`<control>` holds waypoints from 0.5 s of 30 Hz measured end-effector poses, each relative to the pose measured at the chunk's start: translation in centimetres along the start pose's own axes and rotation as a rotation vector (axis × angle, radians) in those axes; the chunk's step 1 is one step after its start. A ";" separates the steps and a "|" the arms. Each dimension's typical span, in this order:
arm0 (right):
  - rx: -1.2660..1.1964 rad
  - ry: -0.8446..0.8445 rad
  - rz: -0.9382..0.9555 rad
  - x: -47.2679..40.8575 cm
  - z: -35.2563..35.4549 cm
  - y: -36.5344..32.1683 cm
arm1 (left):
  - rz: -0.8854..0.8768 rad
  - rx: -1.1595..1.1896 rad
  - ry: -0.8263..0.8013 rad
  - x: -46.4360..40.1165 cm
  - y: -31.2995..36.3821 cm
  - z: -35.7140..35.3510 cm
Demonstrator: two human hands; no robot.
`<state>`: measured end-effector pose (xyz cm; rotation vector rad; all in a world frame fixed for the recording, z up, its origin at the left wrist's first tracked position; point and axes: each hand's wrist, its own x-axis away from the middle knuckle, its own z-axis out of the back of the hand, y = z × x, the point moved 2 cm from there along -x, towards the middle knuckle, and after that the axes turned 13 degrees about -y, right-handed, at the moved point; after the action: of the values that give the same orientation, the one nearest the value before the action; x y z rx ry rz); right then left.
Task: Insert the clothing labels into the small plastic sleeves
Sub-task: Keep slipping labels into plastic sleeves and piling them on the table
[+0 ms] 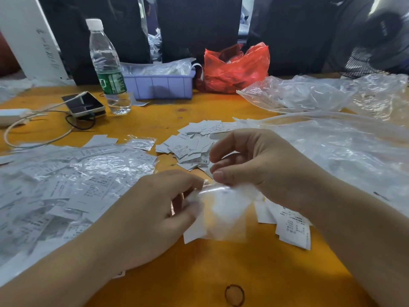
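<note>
- The left hand [152, 209] pinches the left edge of a small clear plastic sleeve [223, 209] between thumb and curled fingers.
- The right hand [247, 160] pinches the sleeve's top edge with thumb and forefinger; the other fingers are loosely curled.
- The sleeve is held just above the orange table [221, 273]; a white label [194, 229] shows at its lower left, blurred.
- Loose labels [190, 147] lie behind the hands, filled sleeves [66, 185] at left.
- A water bottle [108, 69] stands farther back.
</note>
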<state>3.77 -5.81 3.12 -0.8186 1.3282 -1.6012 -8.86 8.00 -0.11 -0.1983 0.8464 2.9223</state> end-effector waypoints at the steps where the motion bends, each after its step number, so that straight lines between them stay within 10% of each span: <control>1: 0.009 0.005 -0.009 -0.1 -0.1 0.2 | 0.008 -0.001 0.014 0.0 -0.1 -0.1; 15: 0.455 0.135 0.001 -0.2 -0.5 1.0 | 0.199 0.075 0.156 0.4 -1.6 0.6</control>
<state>3.66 -5.44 2.01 -0.4379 0.9913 -1.8873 -9.08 9.68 -0.46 -0.3593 1.0539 3.0833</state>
